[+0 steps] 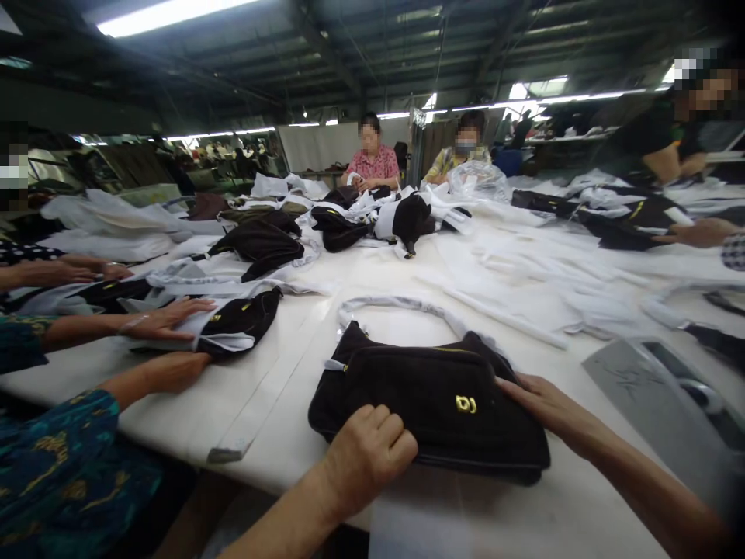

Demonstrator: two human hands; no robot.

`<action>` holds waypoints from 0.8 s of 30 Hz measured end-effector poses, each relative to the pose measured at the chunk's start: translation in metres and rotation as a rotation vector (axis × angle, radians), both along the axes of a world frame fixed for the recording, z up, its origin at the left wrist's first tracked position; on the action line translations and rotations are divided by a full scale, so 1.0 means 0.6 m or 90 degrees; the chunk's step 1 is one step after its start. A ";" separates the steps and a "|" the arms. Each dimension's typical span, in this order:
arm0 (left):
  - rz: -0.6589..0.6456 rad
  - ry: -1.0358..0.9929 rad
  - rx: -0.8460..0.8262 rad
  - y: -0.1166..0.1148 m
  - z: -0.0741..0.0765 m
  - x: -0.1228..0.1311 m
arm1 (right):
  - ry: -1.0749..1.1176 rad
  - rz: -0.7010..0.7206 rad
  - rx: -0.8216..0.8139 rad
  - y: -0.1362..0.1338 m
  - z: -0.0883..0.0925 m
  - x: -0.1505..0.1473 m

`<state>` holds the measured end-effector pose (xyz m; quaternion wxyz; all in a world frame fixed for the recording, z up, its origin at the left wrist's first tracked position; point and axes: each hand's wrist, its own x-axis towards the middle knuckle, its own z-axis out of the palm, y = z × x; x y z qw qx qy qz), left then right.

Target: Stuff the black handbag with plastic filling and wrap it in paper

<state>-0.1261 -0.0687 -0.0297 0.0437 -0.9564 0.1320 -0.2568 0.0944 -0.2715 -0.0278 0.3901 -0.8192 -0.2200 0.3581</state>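
A black handbag [407, 404] with a gold metal emblem lies in front of me on the white table, its wrapped strap [401, 301] arched behind it. My left hand [372, 450] is closed in a fist against the bag's lower front; what its fingers hold, if anything, is hidden. Along the bag's right side rests my right hand [538, 400], fingers stretched out and touching the fabric. A pale zipper pull wrap [334, 365] sticks out at the bag's upper left.
At left, a co-worker's hands [168, 322] touch another black bag [241, 318] wrapped in white paper. More dark bags [261, 241] and wrapping lie across the table. White strips [494, 310] and a grey sheet [640, 396] are at right. Several people work around the table.
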 end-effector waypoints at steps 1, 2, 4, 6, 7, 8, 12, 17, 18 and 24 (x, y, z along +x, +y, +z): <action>-0.004 -0.008 0.013 0.006 0.009 0.005 | -0.039 0.005 0.046 0.008 0.004 0.004; -0.001 -0.016 0.023 0.013 0.017 0.011 | -0.091 0.002 0.078 0.016 0.007 0.010; 0.023 -0.018 0.036 0.026 0.022 0.026 | -0.210 -0.006 0.073 0.036 0.006 0.026; 0.054 0.005 0.037 0.036 0.013 0.038 | -0.295 0.006 0.011 0.049 -0.003 0.039; 0.066 0.019 0.033 0.040 0.006 0.040 | -0.311 0.014 -0.027 0.051 -0.008 0.041; 0.075 0.031 0.027 0.043 -0.001 0.041 | -0.332 0.007 -0.054 0.047 -0.013 0.038; 0.079 0.077 -0.038 0.059 -0.003 0.022 | -0.676 -0.128 0.099 -0.009 -0.012 -0.040; 0.077 0.107 -0.054 0.084 0.016 0.004 | -0.885 0.431 0.311 -0.047 -0.047 -0.216; 0.078 0.102 -0.041 0.085 0.015 0.005 | -0.904 0.490 0.319 -0.043 -0.064 -0.242; 0.087 0.042 -0.008 0.052 -0.008 0.017 | -0.848 0.566 0.363 -0.044 -0.118 -0.279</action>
